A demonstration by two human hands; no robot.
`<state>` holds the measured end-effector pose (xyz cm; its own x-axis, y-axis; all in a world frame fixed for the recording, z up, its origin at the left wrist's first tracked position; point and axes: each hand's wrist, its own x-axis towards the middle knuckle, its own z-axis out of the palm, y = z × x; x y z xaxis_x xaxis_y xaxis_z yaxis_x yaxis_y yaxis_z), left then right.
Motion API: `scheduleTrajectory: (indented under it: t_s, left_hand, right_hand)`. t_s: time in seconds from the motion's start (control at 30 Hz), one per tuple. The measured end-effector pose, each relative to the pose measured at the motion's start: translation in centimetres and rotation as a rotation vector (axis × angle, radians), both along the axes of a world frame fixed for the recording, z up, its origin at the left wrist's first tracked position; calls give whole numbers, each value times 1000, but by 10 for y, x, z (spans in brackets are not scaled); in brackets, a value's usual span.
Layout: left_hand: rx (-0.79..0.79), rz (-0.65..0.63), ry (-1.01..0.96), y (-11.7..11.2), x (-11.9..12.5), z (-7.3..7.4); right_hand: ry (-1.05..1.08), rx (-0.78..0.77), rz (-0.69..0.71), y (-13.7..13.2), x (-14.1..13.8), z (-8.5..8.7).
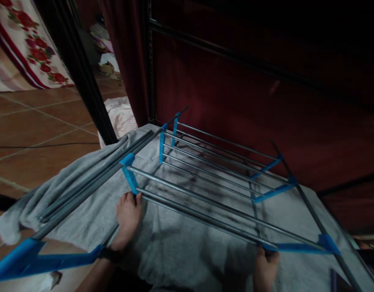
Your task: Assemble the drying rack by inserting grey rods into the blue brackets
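A rack [205, 205] of thin grey metal tubes with blue plastic brackets lies on a grey blanket [180, 251]. My left hand [129, 217] is closed at the lower end of a blue bracket [129, 176], where the near crossbar meets it. At the crossbar's other end, my right hand [266, 267] is closed around the tip of another blue bracket [302, 247]. A dark band circles my left wrist. Several loose grey tubes [98, 176] lie along the rack's left side. At the lower left, a further blue bracket [65, 261] joins two long tubes.
Behind the rack hangs a dark red curtain [220, 89] on a dark metal frame. A black post [80, 77] slants down at the left edge of the blanket. Beyond it are a brown tiled floor [37, 121], a floral cloth [37, 48] and a striped cloth [120, 115].
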<state>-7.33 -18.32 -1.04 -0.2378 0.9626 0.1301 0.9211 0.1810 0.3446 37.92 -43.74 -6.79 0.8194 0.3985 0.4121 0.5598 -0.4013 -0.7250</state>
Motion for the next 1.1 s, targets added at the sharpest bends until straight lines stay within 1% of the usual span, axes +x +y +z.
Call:
scheduleTrajectory:
  t_s: [0.07, 0.17, 0.27, 0.4, 0.5, 0.63, 0.7, 0.8, 0.97, 1.07, 1.1]
  left_hand:
    - [22, -9, -18, 2, -2, -1]
    - [50, 8, -11, 9, -4, -3]
    - [12, 63, 30, 19, -5, -4]
    - [-37, 85, 76, 29, -3, -6]
    - [-10, 84, 71, 27, -1, -6]
    - [39, 40, -3, 21, 2, -3]
    - [32, 59, -22, 21, 4, -2]
    - [25, 104, -4, 22, 7, -4]
    - [11, 132, 50, 27, 10, -11]
    - [10, 112, 50, 25, 13, -9]
    - [13, 99, 47, 23, 14, -6]
  right_hand:
    - [152, 34, -90, 3, -5, 4]
    - [251, 37, -126, 8, -16, 17]
    - [253, 24, -157, 13, -24, 25]
    - [234, 3, -213, 17, -28, 24]
    - [217, -13, -246, 19, -31, 22]
    - [211, -39, -255, 20, -32, 24]
    - [215, -57, -258, 20, -33, 26]
    - [219, -88, -269, 18, -34, 28]
    - [216, -136, -302, 21, -35, 34]
    - [224, -147, -308, 22, -35, 36]
    - [212, -146, -285, 20, -34, 34]
